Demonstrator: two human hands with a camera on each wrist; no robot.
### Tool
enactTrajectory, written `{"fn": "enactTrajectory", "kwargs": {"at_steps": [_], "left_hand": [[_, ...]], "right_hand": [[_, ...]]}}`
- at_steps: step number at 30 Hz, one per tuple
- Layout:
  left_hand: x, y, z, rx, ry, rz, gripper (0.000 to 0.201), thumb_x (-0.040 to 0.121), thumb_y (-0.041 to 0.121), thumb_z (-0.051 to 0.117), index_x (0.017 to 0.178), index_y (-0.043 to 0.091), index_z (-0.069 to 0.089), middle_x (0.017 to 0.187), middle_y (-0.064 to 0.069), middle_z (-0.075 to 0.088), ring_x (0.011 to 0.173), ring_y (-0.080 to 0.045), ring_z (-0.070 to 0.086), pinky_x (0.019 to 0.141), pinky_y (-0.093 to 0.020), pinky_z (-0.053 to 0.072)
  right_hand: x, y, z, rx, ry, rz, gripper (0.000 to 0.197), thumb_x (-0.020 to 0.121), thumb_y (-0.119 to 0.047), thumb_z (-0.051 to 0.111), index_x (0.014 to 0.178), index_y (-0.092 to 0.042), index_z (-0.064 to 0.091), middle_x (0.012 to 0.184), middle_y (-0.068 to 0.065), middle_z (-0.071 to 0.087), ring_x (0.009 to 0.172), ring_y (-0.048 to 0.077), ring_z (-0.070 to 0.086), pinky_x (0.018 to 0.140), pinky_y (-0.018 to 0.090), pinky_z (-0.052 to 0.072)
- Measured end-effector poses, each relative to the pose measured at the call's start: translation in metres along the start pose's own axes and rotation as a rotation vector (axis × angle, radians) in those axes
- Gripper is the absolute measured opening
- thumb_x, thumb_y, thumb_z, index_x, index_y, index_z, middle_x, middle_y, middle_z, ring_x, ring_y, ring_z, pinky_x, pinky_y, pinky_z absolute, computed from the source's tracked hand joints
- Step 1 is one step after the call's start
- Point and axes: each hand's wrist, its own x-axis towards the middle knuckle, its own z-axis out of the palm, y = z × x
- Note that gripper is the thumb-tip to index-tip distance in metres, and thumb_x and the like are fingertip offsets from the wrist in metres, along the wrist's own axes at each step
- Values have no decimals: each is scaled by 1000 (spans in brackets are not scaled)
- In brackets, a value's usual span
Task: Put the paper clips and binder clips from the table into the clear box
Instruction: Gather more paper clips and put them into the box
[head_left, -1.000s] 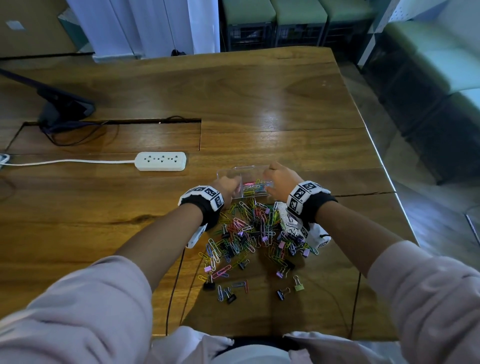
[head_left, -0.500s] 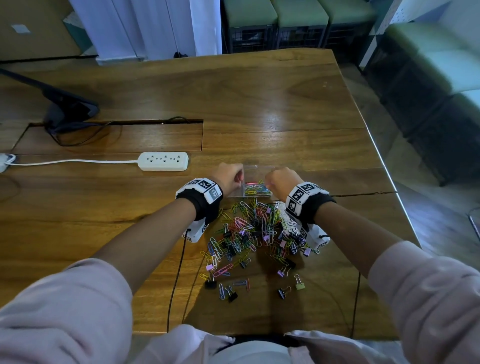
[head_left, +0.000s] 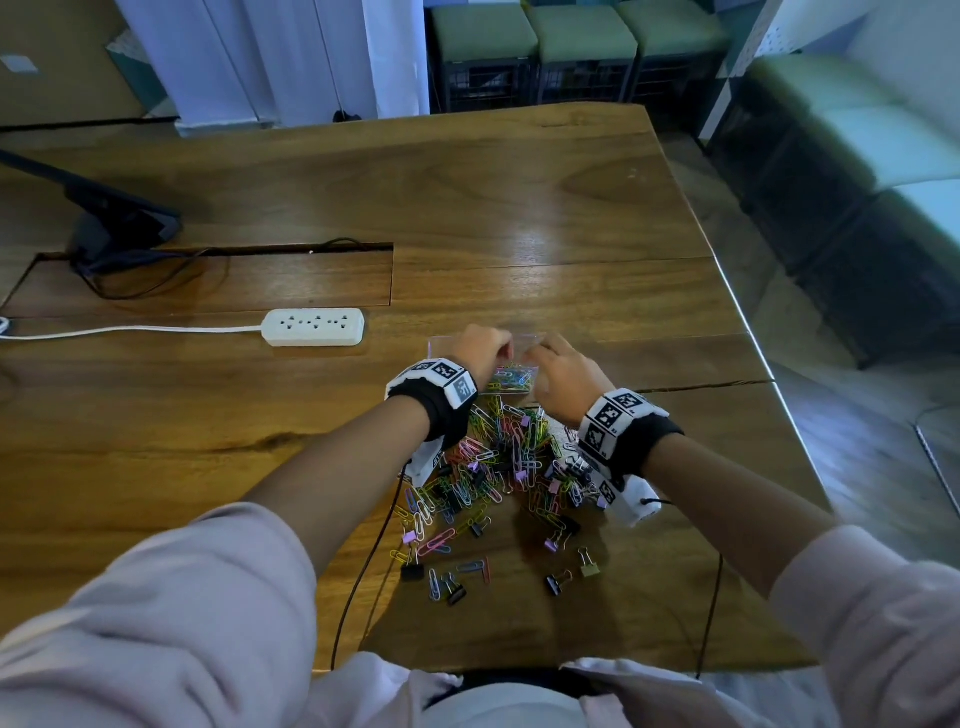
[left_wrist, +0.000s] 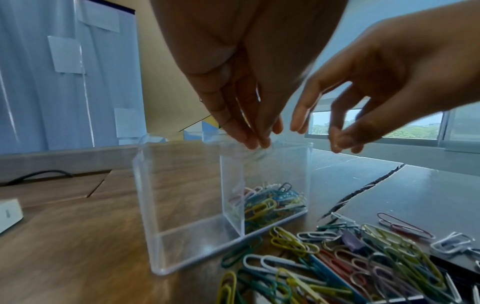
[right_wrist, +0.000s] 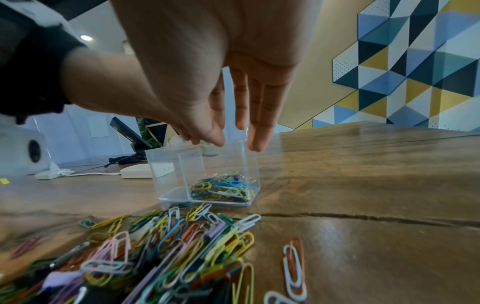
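The clear box (head_left: 522, 340) stands on the wooden table just beyond a heap of coloured paper clips and small binder clips (head_left: 498, 467). A divider splits the box (left_wrist: 187, 195) in two. Its right compartment holds paper clips (left_wrist: 270, 203) and its left one is bare. My left hand (left_wrist: 254, 142) hangs over the box rim with straight, bunched fingers pointing down and nothing seen in them. My right hand (right_wrist: 235, 142) hovers beside it over the box (right_wrist: 168, 170), fingers straight down, holding nothing. Loose black binder clips (head_left: 454, 592) lie nearer me.
A white power strip (head_left: 314, 326) with its cord lies left of the box. A black monitor stand (head_left: 119, 223) and a cable hatch sit at the far left. The table's right edge (head_left: 753, 332) is close to the box. Green stools stand beyond the far edge.
Both hands have come in from the box's two sides and now meet above its top. The box and the heap have not shifted.
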Motion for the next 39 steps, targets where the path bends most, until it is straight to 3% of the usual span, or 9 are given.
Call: {"fn": "enactTrajectory", "kwargs": {"at_steps": [5, 9, 11, 15, 18, 23, 28, 34, 39], "left_hand": [[-9, -10, 8, -12, -71, 7, 36, 94, 0, 44, 121, 14, 61, 122, -5, 64, 108, -21, 62, 96, -34, 48], [-27, -12, 6, -47, 32, 127, 36, 91, 1, 48, 122, 14, 58, 124, -5, 58, 115, -18, 50, 105, -35, 38], [-46, -10, 3, -73, 55, 156, 27, 91, 6, 51, 116, 13, 60, 113, -1, 56, 104, -11, 45, 100, -32, 37], [-89, -10, 3, 11, -224, 177, 18, 91, 20, 56, 107, 13, 60, 106, -2, 59, 96, -13, 55, 88, -29, 49], [-120, -14, 10, 81, -476, 181, 18, 88, 25, 61, 102, 13, 61, 102, -2, 61, 88, -12, 54, 75, -23, 46], [-152, -22, 32, 212, -621, 86, 29, 84, 33, 65, 105, 14, 57, 109, -3, 57, 98, -19, 53, 75, -29, 42], [-168, -31, 50, 187, -565, 8, 37, 86, 33, 64, 115, 14, 50, 117, -4, 53, 108, -21, 52, 86, -33, 44], [-175, -38, 58, 106, -435, -64, 28, 88, 29, 62, 110, 16, 52, 113, -2, 54, 103, -18, 53, 85, -28, 43], [-175, -40, 61, 95, -428, -83, 17, 89, 27, 61, 101, 15, 58, 108, -2, 54, 101, -18, 53, 82, -27, 42]], "right_hand": [[-26, 6, 9, 5, -43, 31, 45, 86, -8, 54, 129, -14, 45, 129, 4, 43, 99, 20, 57, 84, 29, 50], [-46, 9, 31, 49, 28, -157, 37, 72, 1, 68, 106, -10, 62, 107, 6, 60, 74, 13, 55, 66, 26, 54], [-53, 0, 35, 32, -82, -144, 30, 79, -8, 65, 108, -14, 62, 109, 2, 61, 86, 17, 62, 77, 28, 55], [-68, -24, 42, 4, -356, -223, 21, 86, -19, 60, 106, -17, 64, 108, -1, 61, 96, 15, 60, 85, 30, 53], [-77, -42, 52, -12, -504, -279, 20, 86, -20, 61, 104, -15, 65, 107, 0, 62, 97, 14, 59, 89, 30, 50], [-86, -53, 69, -50, -607, -344, 26, 82, -15, 65, 108, -18, 65, 108, 0, 62, 99, 16, 58, 90, 34, 50], [-90, -59, 77, -35, -609, -397, 39, 80, -7, 64, 116, -19, 62, 114, 2, 60, 101, 17, 59, 88, 32, 51], [-89, -63, 92, -49, -623, -426, 43, 77, -7, 66, 117, -22, 63, 118, 2, 60, 102, 19, 60, 87, 36, 51], [-89, -67, 88, -60, -634, -413, 32, 84, -12, 62, 115, -17, 64, 115, 2, 64, 103, 18, 60, 94, 33, 48]]}}
